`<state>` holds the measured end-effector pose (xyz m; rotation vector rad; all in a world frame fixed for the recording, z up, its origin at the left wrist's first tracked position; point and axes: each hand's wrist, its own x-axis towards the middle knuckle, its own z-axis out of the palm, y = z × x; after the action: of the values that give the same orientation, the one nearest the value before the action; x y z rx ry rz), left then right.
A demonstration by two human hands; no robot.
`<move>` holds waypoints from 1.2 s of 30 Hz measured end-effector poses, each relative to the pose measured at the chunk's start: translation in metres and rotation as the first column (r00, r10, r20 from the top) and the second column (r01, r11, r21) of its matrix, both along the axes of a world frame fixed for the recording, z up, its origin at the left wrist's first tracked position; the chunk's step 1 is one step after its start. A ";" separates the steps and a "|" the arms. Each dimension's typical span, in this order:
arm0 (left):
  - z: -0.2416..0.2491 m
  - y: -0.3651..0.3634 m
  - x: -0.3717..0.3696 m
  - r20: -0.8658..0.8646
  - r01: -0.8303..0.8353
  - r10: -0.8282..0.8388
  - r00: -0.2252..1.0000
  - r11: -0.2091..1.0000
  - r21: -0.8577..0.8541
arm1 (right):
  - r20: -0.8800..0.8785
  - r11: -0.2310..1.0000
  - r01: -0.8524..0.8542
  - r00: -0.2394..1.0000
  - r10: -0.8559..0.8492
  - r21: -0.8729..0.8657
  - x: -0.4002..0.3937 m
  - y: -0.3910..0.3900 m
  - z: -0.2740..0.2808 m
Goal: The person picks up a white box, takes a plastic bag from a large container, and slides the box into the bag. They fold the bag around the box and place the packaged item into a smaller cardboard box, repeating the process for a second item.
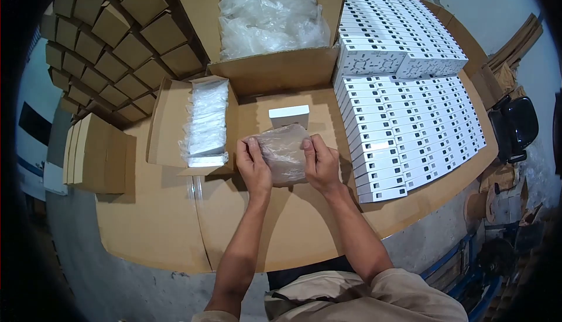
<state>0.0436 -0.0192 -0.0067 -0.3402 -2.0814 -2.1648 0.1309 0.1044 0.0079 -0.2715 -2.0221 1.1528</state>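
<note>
Between my two hands a clear plastic bag (283, 157) is stretched above the cardboard-covered table. My left hand (254, 161) pinches its left edge, thumb on top. On the opposite edge my right hand (321, 161) grips the plastic in the same way. Just beyond the bag a white box (288, 115) stands on the cardboard, its lower part hidden behind the plastic. Left of my hands sits an open carton (167, 124), in which a row of bagged white boxes (208, 120) is packed.
A large carton (281, 70) of loose plastic bags (272, 12) stands at the back. Stacked white boxes (410, 129) fill the right side. Brown cartons (117, 47) are piled at the back left, with several more (96, 152) at the table's left edge.
</note>
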 end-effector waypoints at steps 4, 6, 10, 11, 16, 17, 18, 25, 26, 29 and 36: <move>0.008 0.001 0.004 -0.048 -0.021 0.019 0.999 0.999 -0.050 | 0.053 0.999 0.004 0.999 -0.002 -0.044 0.000 0.001 0.010; 0.009 0.001 0.005 -0.068 -0.011 0.005 0.998 0.995 -0.095 | 0.022 0.991 0.026 0.999 -0.023 -0.132 -0.003 -0.002 0.017; 0.013 0.004 0.011 -0.163 0.000 -0.017 0.987 0.994 -0.106 | 0.091 0.955 0.059 0.995 -0.034 -0.291 -0.004 -0.001 0.009; 0.013 0.003 0.011 -0.125 0.020 -0.037 0.991 0.992 -0.128 | 0.089 0.958 0.075 0.995 -0.052 -0.277 -0.004 0.000 0.006; 0.009 -0.002 0.008 0.055 0.085 -0.079 0.995 0.989 -0.121 | 0.063 0.960 0.110 0.993 -0.097 -0.256 -0.007 -0.001 0.001; 0.009 -0.001 0.007 0.080 0.114 -0.109 0.991 0.992 -0.054 | 0.059 0.961 0.118 0.993 -0.106 -0.251 -0.006 -0.001 0.001; 0.008 0.000 0.008 0.102 0.140 -0.141 0.985 0.990 0.014 | 0.054 0.961 0.126 0.992 -0.116 -0.245 -0.006 0.000 0.002; -0.004 0.005 0.009 0.159 0.263 -0.256 0.954 0.964 -0.028 | 0.046 0.961 0.119 0.993 -0.110 -0.248 -0.007 0.001 0.002; -0.005 0.005 0.009 0.149 0.232 -0.225 0.963 0.972 -0.029 | 0.057 0.966 0.123 0.992 -0.112 -0.227 -0.006 0.000 0.003; -0.004 0.006 0.006 0.102 0.150 -0.144 0.984 0.987 -0.050 | 0.100 0.976 0.111 0.991 -0.093 -0.190 -0.006 -0.005 0.012; -0.007 -0.012 -0.009 0.122 0.201 -0.182 0.976 0.965 -0.166 | 0.112 0.974 0.101 0.991 -0.079 -0.202 -0.007 -0.003 0.001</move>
<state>0.0350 -0.0310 -0.0136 -0.4732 -2.4006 -2.1458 0.1234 0.1013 0.0090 -0.5317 -1.9569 1.3166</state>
